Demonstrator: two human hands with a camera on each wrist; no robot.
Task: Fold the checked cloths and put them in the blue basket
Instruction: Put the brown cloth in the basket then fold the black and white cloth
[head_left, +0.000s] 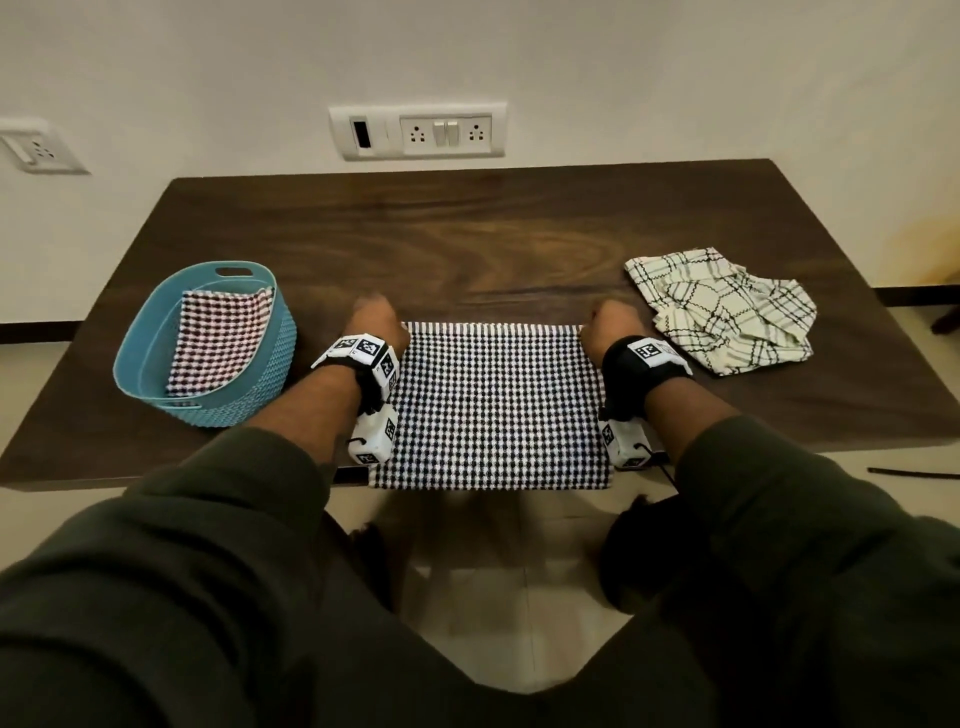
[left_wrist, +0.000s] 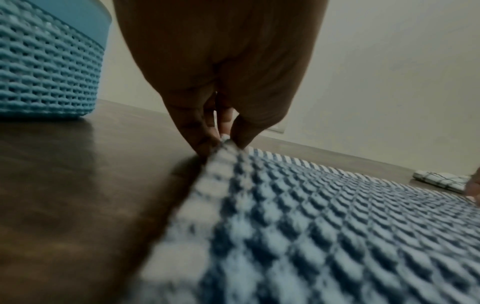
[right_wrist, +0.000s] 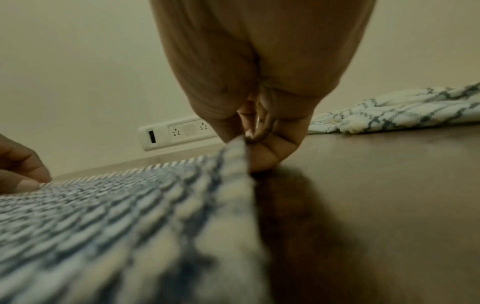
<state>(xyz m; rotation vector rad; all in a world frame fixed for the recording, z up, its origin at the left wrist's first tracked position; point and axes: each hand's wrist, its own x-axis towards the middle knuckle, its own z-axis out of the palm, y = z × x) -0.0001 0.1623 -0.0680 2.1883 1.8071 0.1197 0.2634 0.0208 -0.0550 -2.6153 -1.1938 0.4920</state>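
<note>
A dark blue and white checked cloth (head_left: 496, 405) lies flat on the table, its near edge hanging just over the front. My left hand (head_left: 375, 321) pinches its far left corner (left_wrist: 225, 144). My right hand (head_left: 612, 325) pinches its far right corner (right_wrist: 240, 144). The blue basket (head_left: 260, 374) stands at the left and holds a folded red checked cloth (head_left: 218, 343). A crumpled cream cloth with dark lines (head_left: 727, 309) lies at the right.
The dark wooden table (head_left: 467, 244) stands against a white wall with a socket panel (head_left: 418, 130). Bare wood shows behind the spread cloth. The basket wall (left_wrist: 46, 67) is close to my left hand.
</note>
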